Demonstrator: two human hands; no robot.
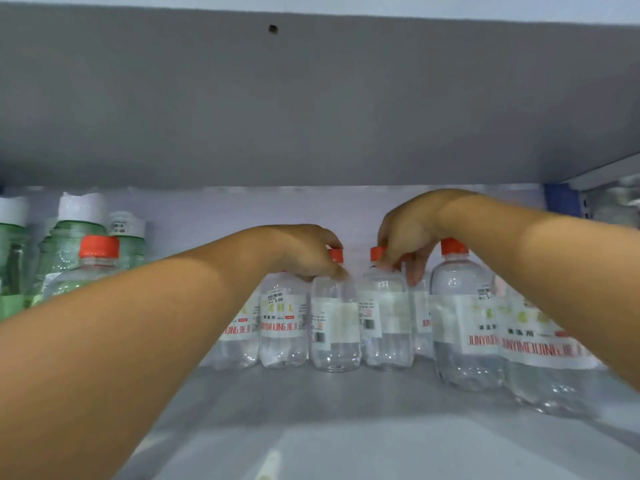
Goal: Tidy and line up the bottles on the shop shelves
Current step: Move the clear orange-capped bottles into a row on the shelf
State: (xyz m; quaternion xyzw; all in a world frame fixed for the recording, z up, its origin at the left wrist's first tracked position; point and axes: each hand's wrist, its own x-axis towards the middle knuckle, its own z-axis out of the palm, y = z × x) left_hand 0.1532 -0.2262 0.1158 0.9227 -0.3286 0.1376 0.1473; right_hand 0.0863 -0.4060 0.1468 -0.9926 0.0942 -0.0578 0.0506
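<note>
Both forearms fill the near view, reaching deep onto the grey shelf. At the end of one, the left hand curls its fingers over the red cap and neck of a clear bottle in the middle of the row; the right hand pinches the cap of the neighbouring clear bottle, some fingers hanging down past its shoulder. These two stand with barcodes outward, while others in the row show their red lettering.

Risk lies mostly in the top-only grips: bottles held by their caps look likely to swing or tip if turned quickly, knocking the close-packed ones beside them. The right forearm passes very close to the large front bottle, which could be nudged towards the shelf edge. Green bottles stand well apart at left.
</note>
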